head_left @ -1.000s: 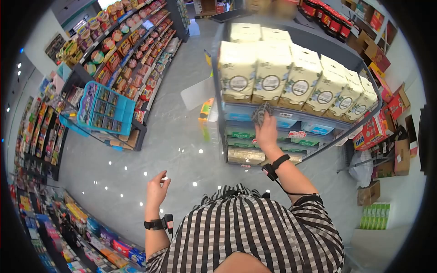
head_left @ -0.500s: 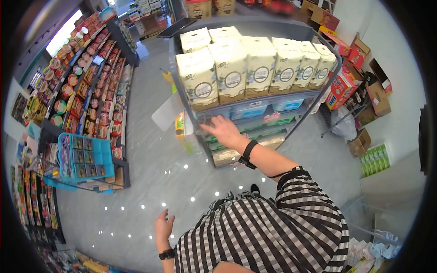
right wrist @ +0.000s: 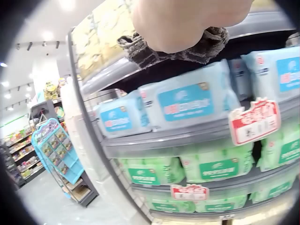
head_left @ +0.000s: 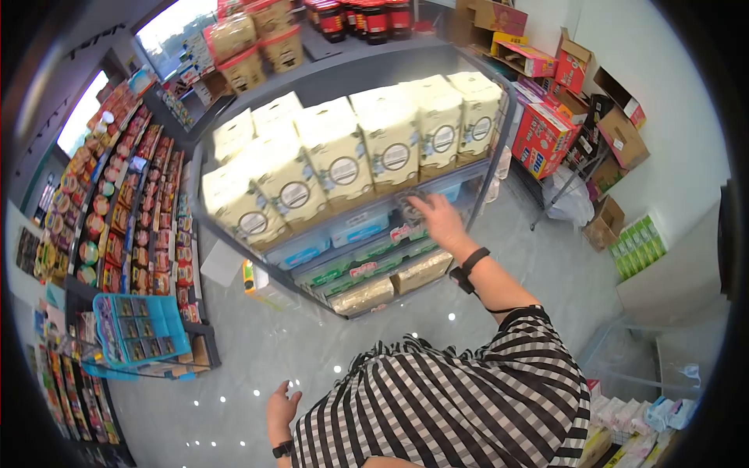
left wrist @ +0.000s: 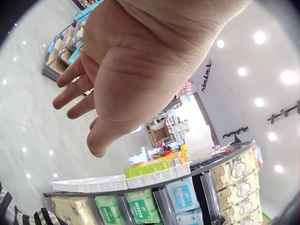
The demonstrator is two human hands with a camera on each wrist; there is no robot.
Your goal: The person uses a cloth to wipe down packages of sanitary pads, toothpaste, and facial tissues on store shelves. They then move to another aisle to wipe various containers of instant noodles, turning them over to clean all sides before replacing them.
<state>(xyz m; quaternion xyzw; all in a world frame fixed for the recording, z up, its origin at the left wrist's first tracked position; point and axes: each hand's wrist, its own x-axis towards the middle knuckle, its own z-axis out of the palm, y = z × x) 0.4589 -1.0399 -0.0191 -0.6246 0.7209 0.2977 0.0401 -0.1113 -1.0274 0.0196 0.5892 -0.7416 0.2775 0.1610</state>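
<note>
My right hand (head_left: 445,225) holds a crumpled dark grey cloth (right wrist: 206,47) against the front edge of the upper shelf (right wrist: 253,26). Fingers curl over the cloth, and part of it is hidden beneath them. Just above stand tall cream packs (head_left: 343,152) with round labels. One tier down lie pale blue packs (right wrist: 187,101); green packs (right wrist: 215,161) fill the tiers under those. My left hand (head_left: 282,409) hangs low at my side, away from the shelf, its fingers loosely extended and nothing in them, as the left wrist view (left wrist: 136,70) also shows.
Red-and-white price tags (right wrist: 254,123) jut from the shelf fronts. Cardboard boxes (head_left: 624,144) and a white plastic bag (head_left: 568,191) are at the right. A blue display rack (head_left: 140,331) stands left, before long stocked shelves. Grey floor lies between.
The right hand with the cloth went to the shelf's left end, then moved back right along its edge. My head view has turned and come nearer the shelf. The left hand still hangs low.
</note>
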